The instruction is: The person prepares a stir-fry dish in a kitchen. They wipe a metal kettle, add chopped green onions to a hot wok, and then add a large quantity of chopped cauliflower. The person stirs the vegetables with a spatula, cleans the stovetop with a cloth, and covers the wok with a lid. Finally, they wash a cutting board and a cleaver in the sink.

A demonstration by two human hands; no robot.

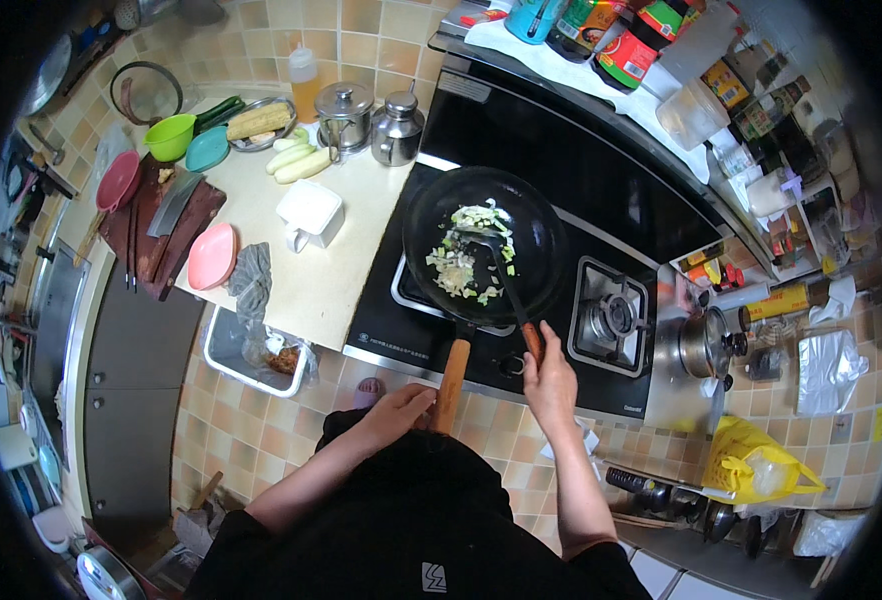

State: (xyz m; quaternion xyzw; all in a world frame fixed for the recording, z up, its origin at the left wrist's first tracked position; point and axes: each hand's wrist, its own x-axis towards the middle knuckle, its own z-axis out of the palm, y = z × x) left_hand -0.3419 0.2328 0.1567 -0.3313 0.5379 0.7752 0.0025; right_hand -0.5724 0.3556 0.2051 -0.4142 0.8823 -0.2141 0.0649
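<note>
My right hand (pixel 552 379) is wrapped around the wooden grip of a spatula (pixel 512 281). Its metal blade rests among chopped scallions and pale minced pieces (pixel 452 274) inside a black wok (pixel 538 255). The wok sits over the left burner of a black glass gas stove (pixel 388 330). At the near end of the wok's wooden handle (pixel 452 375), my left hand (pixel 403 409) holds on from the left side, its fingers partly hidden by the handle.
Left of the stove, the counter (pixel 313 277) bears a white lidded container (pixel 311 214), a pink bowl (pixel 212 256) and a cleaver (pixel 175 202) on a cutting board (pixel 205 202). Below is a waste bin (pixel 220 364). A bare burner (pixel 612 316) lies right; bottles (pixel 628 56) line the shelf above.
</note>
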